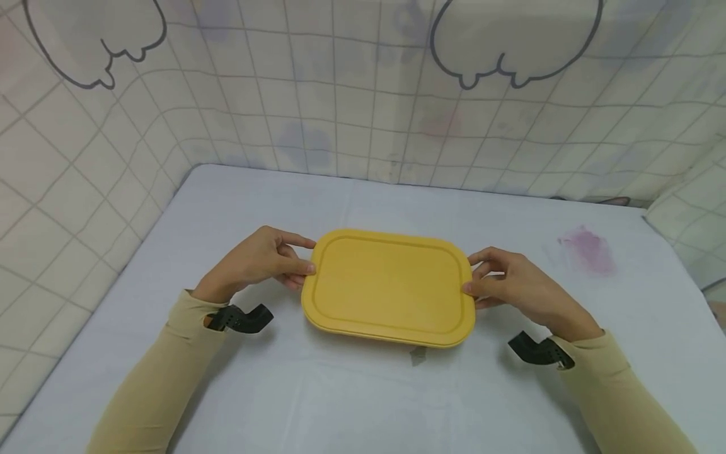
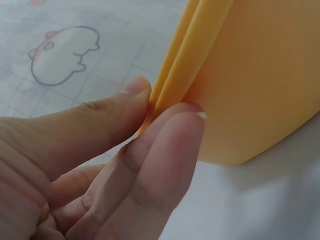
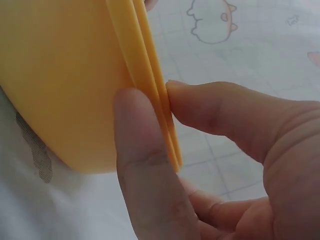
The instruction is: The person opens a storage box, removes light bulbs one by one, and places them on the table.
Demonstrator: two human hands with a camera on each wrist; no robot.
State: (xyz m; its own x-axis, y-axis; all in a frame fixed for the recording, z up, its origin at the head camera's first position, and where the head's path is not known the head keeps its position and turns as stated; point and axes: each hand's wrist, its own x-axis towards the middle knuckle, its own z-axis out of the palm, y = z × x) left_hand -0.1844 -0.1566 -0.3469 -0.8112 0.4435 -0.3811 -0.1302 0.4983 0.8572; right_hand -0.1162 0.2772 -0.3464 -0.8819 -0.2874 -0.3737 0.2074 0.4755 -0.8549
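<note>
A yellow lidded container (image 1: 391,287), rectangular with rounded corners, is in the middle of the table, its lid facing up. At its left end, my left hand (image 1: 263,257) pinches the rim, thumb on the lid's edge and fingers beneath. The right hand (image 1: 518,284) grips the opposite rim in the same way. Both wrist views show the lid edge pressed down over the container's smooth side wall (image 2: 260,75), with a fingertip under the rim (image 3: 137,45). What is inside stays hidden under the lid.
A white cloth (image 1: 351,397) covers the table, with a pink stain (image 1: 590,251) at the right and a small grey patch (image 1: 418,355) by the container's front edge. Grid-patterned curtains (image 1: 363,94) hang behind and to the sides. Black curved mounts (image 1: 244,319) stick out from both wrists.
</note>
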